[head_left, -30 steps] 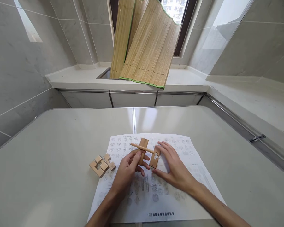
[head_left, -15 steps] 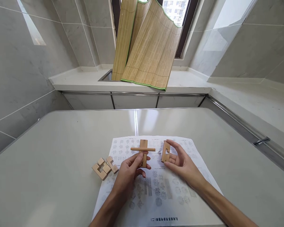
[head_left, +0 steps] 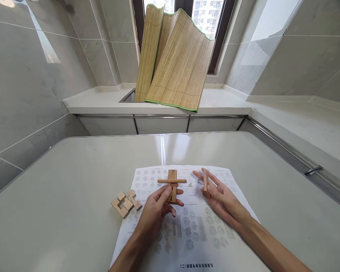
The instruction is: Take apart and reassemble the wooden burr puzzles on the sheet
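Observation:
Two crossed flat wooden puzzle pieces are pinched in my left hand (head_left: 160,202), above the printed sheet. One puzzle piece (head_left: 172,174) points away from me, with a dark mark at each end. The other crossing piece (head_left: 176,181) is seen edge-on and lies sideways across it. To the right, my right hand (head_left: 223,199) holds a third flat puzzle piece (head_left: 206,183), turned so its narrow edge faces me. The two hands are apart. Left of my left hand, several notched wooden puzzle pieces (head_left: 121,206) lie together on the table beside the sheet.
A white sheet (head_left: 197,253) printed with small diagrams lies on the pale table (head_left: 59,196). Behind the table runs a white ledge (head_left: 102,100), where a bamboo mat (head_left: 181,64) leans against the window. A metal rail (head_left: 283,145) lines the right side.
My right hand has rotated its puzzle piece from showing its notched flat face to showing its thin edge. My left hand keeps the crossed pieces nearly still. The view has tilted up slightly.

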The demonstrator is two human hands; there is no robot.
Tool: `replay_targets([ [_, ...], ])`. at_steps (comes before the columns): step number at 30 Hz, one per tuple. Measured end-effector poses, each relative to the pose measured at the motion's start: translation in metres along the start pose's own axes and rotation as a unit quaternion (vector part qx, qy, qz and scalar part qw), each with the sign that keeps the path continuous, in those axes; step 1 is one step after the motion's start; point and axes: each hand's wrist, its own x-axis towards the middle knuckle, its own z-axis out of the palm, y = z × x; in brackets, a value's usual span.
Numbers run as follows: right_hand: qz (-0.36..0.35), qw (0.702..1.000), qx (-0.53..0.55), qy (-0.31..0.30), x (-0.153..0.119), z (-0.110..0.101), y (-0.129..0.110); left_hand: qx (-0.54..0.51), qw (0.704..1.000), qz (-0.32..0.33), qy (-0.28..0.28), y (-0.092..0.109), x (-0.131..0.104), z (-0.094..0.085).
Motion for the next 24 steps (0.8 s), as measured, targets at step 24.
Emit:
replay_targets([
  [24, 0.023, 0.989, -0.075, -0.129, -0.010, 0.009, 0.001, -0.031, 0.992, -0.038, -0.115, -0.015, 0.001, 0.008],
])
